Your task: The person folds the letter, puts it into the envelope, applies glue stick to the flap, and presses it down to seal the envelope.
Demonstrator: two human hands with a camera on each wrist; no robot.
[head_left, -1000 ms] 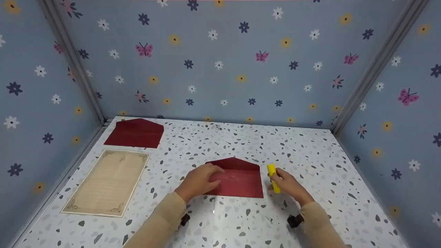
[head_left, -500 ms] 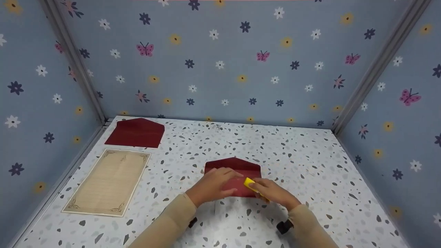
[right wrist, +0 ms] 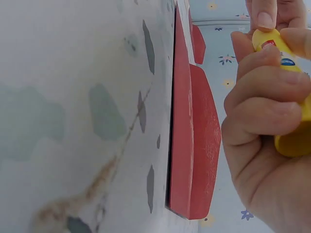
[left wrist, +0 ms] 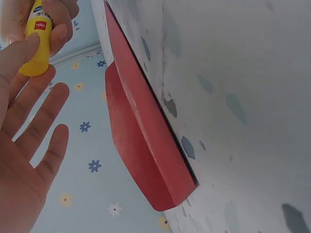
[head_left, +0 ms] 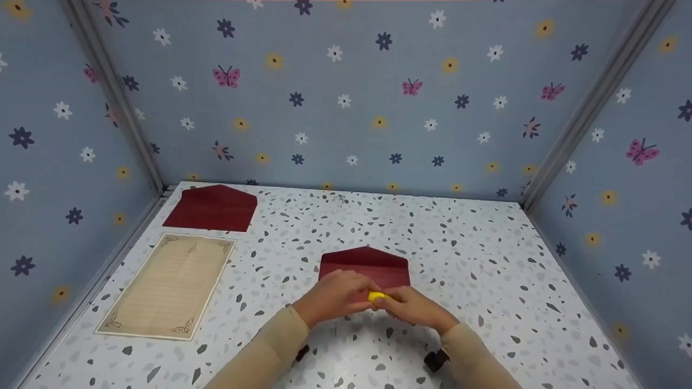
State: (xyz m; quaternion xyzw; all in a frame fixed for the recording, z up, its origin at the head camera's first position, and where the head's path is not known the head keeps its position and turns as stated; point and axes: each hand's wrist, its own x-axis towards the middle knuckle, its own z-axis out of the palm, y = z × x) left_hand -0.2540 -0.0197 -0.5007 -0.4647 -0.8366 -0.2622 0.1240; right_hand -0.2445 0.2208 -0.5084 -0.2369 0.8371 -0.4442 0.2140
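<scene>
A yellow tube with a printed label (head_left: 377, 297) (left wrist: 41, 29) (right wrist: 276, 38) is held between both hands over the near part of an unfolded red envelope (head_left: 384, 274) (left wrist: 138, 111) (right wrist: 182, 131). Curled fingers of the right hand (head_left: 419, 309) (right wrist: 262, 131) grip the tube's body. At its other end, the left hand (head_left: 338, 294) (left wrist: 19, 184) pinches with thumb and forefinger; its other fingers stretch out loosely in the left wrist view. The envelope lies on the table, flap pointing away, its near edge partly hidden by the hands in the head view.
A second red envelope (head_left: 213, 208) lies at the table's far left. Nearer, a cream sheet with an ornate border (head_left: 170, 286) lies flat. The speckled table (head_left: 432, 232) is bounded by flower-patterned walls (head_left: 346, 124) at the back and both sides.
The right hand has carried the tube leftward from beside the envelope to the left hand. The left hand has shifted slightly right and now pinches the tube's end.
</scene>
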